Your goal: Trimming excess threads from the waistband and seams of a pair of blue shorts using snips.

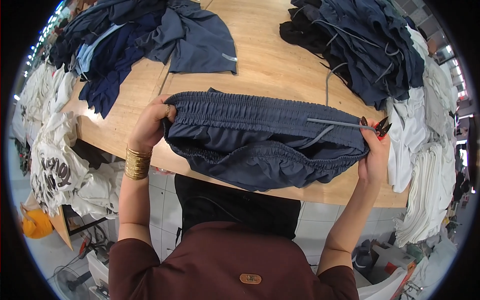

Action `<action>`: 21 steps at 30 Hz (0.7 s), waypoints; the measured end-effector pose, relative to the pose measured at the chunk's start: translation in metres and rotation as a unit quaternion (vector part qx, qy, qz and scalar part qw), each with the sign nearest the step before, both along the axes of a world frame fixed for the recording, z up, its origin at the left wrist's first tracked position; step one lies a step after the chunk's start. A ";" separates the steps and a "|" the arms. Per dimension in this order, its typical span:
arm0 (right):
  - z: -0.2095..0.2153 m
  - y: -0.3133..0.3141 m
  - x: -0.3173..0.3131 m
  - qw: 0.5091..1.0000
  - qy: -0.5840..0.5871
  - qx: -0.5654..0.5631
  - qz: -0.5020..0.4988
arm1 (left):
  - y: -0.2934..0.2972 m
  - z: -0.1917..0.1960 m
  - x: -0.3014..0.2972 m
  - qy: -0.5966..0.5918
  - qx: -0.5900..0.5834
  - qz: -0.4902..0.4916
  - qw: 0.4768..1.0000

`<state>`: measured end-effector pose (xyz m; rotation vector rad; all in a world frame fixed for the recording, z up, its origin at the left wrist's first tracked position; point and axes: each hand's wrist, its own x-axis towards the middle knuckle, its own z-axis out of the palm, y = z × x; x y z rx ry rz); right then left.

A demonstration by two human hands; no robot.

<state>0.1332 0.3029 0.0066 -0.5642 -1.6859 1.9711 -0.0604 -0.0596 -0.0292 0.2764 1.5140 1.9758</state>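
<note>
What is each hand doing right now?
Left hand: closed on the elastic waistband of the dark blue shorts.
Right hand: gripping the waistband's other end, with small thread snips.

A light wooden table [270, 60] stands on a pale tiled floor [160, 200] under bright ceiling strip lights [42, 35]

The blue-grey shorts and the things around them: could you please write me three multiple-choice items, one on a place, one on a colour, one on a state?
1. Where do the white garments lie?
A. at the table's right edge
B. under the shorts
C. in the left hand

2. What colour are the bangles on the left wrist?
A. silver
B. gold
C. red

3. How is the waistband of the shorts held?
A. folded shut
B. stretched between both hands
C. lying flat, untouched

Answers: 1 A, they are stacked right of the wooden table. 2 B, they shine gold. 3 B, the left hand and right hand grip opposite ends.
</note>
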 end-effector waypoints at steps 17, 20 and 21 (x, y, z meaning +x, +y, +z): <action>0.000 0.006 0.005 0.999 0.017 0.025 -0.012 | 0.002 0.024 0.012 0.042 -0.042 -0.025 0.998; -0.003 0.012 0.008 0.999 0.024 0.015 -0.016 | 0.004 0.020 0.012 0.029 -0.031 -0.028 0.999; -0.004 0.015 0.010 0.999 0.029 0.014 -0.013 | 0.004 0.020 0.012 0.031 -0.032 -0.023 0.999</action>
